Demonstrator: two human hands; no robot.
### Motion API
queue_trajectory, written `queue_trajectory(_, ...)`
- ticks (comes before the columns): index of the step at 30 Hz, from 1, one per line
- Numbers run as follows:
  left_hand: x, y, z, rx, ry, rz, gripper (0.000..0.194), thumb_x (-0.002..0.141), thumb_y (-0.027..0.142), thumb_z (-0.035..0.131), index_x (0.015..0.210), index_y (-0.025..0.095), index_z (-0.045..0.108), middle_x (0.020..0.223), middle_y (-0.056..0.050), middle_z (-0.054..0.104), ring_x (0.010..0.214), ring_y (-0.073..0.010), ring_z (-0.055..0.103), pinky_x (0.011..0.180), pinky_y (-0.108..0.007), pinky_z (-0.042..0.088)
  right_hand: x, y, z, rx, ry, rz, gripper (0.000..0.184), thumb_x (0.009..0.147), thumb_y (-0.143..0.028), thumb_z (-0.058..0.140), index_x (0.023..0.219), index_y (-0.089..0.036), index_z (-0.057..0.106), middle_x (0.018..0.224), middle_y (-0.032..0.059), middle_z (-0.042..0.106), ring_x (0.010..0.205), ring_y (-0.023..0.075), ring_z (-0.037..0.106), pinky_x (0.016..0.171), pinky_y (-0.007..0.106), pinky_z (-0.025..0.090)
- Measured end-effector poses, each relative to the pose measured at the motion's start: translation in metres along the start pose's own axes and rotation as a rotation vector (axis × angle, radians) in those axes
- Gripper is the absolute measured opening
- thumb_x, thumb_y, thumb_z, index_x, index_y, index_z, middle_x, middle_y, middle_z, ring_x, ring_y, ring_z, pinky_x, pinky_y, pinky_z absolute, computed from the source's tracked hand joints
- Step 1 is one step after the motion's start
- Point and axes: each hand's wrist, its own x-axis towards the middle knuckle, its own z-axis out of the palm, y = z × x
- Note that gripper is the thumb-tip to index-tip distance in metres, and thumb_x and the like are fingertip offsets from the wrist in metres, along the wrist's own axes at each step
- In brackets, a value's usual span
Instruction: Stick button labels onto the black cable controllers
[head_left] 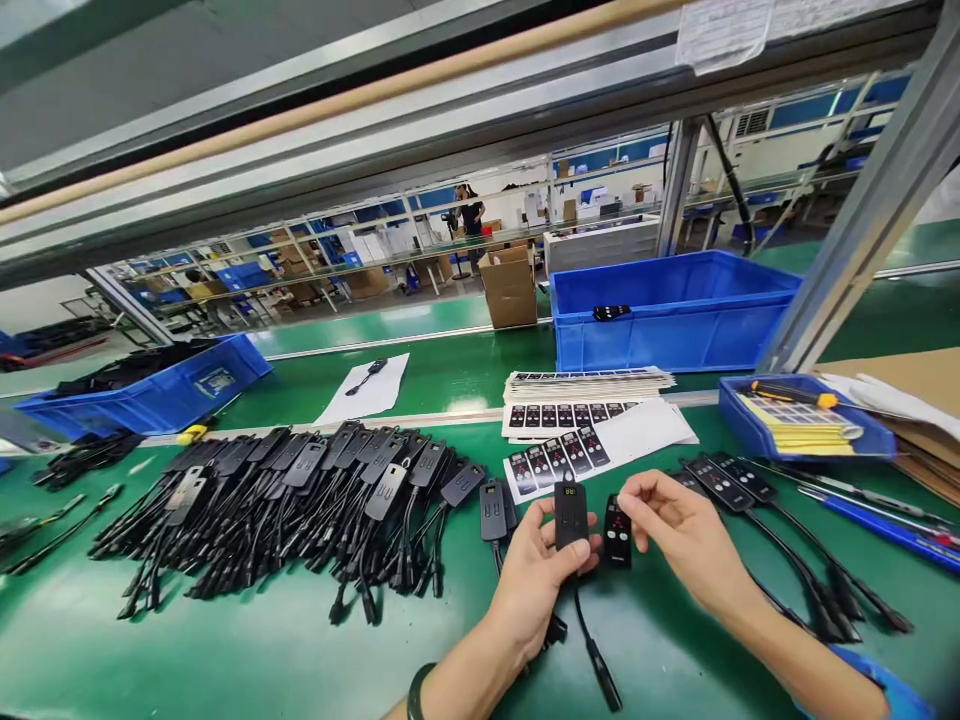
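My left hand (pixel 529 580) is closed around a black controller box (pixel 571 515) with a small display near its top and a short cable hanging below. Between the thumb and fingers of my right hand (pixel 686 540) is a black label sticker (pixel 617 540) with pale button marks, beside the box and apart from it. Behind my hands lies a label sheet (pixel 555 458) printed with similar black stickers. Another unlabelled controller (pixel 492 512) rests just left of my left hand. Right of my right hand lie several controllers with labels on them (pixel 716 484), their cables pointing toward me.
A large heap of black cabled controllers (pixel 300 500) covers the left of the green bench. Blue bins stand at the back left (pixel 157 390) and back right (pixel 675 330). A small blue tray (pixel 870 437) holds yellow sheets and a cutter. Tweezers and pens (pixel 885 520) lie at right.
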Motion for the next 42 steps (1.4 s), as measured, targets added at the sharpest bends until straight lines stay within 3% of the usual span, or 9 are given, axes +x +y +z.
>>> queue_trajectory(3, -0.002, 0.006, 0.002, -0.076, -0.105, -0.056, 0.052, 0.069, 0.010, 0.068, 0.117, 0.013, 0.046, 0.103, -0.013, 0.059, 0.083, -0.0131, 0.060, 0.072, -0.017, 0.054, 0.000, 0.000, 0.004, 0.004, 0.023, 0.033, 0.026, 0.082, -0.042, 0.062, 0.080, -0.016, 0.057, 0.065, -0.0003, 0.052, 0.050, 0.0076, 0.047, 0.048, 0.019, 0.040)
queue_trajectory(5, -0.002, 0.020, 0.001, -0.191, -0.125, -0.083, 0.052, 0.069, 0.003, 0.062, 0.118, 0.008, 0.046, 0.106, -0.015, 0.058, 0.091, -0.0153, 0.060, 0.079, -0.019, 0.056, 0.000, 0.000, 0.004, 0.054, 0.069, 0.040, 0.026, 0.080, -0.041, 0.065, 0.081, -0.016, 0.058, 0.065, -0.0004, 0.052, 0.051, 0.0076, 0.047, 0.047, 0.019, 0.040)
queue_trajectory(8, 0.000, 0.047, -0.008, -0.417, 0.037, 0.037, 0.045, 0.076, 0.002, 0.051, 0.120, 0.006, 0.044, 0.120, -0.016, 0.051, 0.109, -0.0159, 0.055, 0.091, -0.018, 0.054, 0.004, -0.001, 0.001, 0.197, 0.154, 0.063, 0.026, 0.076, -0.040, 0.069, 0.079, -0.017, 0.058, 0.065, -0.0011, 0.050, 0.051, 0.0075, 0.046, 0.045, 0.018, 0.040)
queue_trajectory(11, 0.002, 0.059, -0.015, -0.538, 0.160, 0.087, 0.038, 0.081, 0.007, 0.042, 0.120, 0.006, 0.045, 0.123, -0.014, 0.050, 0.108, -0.0118, 0.055, 0.090, -0.013, 0.053, 0.007, -0.003, -0.002, 0.331, 0.197, 0.101, 0.028, 0.073, -0.041, 0.072, 0.077, -0.017, 0.058, 0.067, -0.0011, 0.048, 0.052, 0.0078, 0.045, 0.043, 0.019, 0.040)
queue_trajectory(13, 0.002, 0.051, -0.014, -0.457, 0.148, 0.001, 0.036, 0.081, 0.011, 0.048, 0.116, 0.006, 0.047, 0.123, -0.015, 0.050, 0.097, -0.0123, 0.060, 0.081, -0.014, 0.056, 0.009, -0.003, -0.003, 0.356, 0.180, 0.117, 0.027, 0.074, -0.041, 0.071, 0.077, -0.017, 0.058, 0.066, -0.0014, 0.046, 0.052, 0.0078, 0.044, 0.043, 0.018, 0.040)
queue_trajectory(16, -0.003, 0.024, -0.004, -0.226, 0.028, -0.146, 0.041, 0.075, 0.015, 0.061, 0.114, 0.010, 0.049, 0.119, -0.016, 0.052, 0.078, -0.0146, 0.063, 0.066, -0.019, 0.058, 0.008, -0.001, -0.002, 0.295, 0.130, 0.104, 0.026, 0.077, -0.041, 0.068, 0.077, -0.017, 0.057, 0.068, -0.0017, 0.046, 0.051, 0.0065, 0.043, 0.043, 0.017, 0.038)
queue_trajectory(21, -0.011, -0.005, 0.009, -0.046, -0.145, -0.179, 0.060, 0.067, 0.015, 0.071, 0.121, 0.018, 0.045, 0.099, -0.013, 0.060, 0.083, -0.0209, 0.064, 0.069, -0.019, 0.056, 0.001, 0.000, -0.001, 0.010, 0.032, 0.026, 0.024, 0.082, -0.040, 0.063, 0.077, -0.016, 0.057, 0.063, -0.0014, 0.050, 0.048, 0.0059, 0.042, 0.044, 0.017, 0.037)
queue_trajectory(30, -0.010, -0.006, 0.009, -0.024, -0.200, -0.244, 0.072, 0.057, 0.016, 0.077, 0.121, 0.016, 0.046, 0.098, -0.018, 0.061, 0.087, -0.0281, 0.064, 0.070, -0.024, 0.057, -0.006, -0.003, 0.004, -0.124, -0.031, -0.032, 0.020, 0.080, -0.036, 0.063, 0.079, -0.017, 0.060, 0.067, 0.0018, 0.058, 0.060, 0.0111, 0.055, 0.053, 0.018, 0.046)
queue_trajectory(42, -0.010, -0.007, 0.010, -0.015, -0.221, -0.241, 0.068, 0.061, 0.020, 0.077, 0.122, 0.015, 0.046, 0.096, -0.016, 0.061, 0.085, -0.0256, 0.064, 0.071, -0.022, 0.056, -0.007, -0.006, 0.005, -0.088, -0.061, -0.015, 0.021, 0.080, -0.036, 0.064, 0.078, -0.015, 0.060, 0.066, 0.0021, 0.057, 0.058, 0.0108, 0.054, 0.049, 0.018, 0.046)
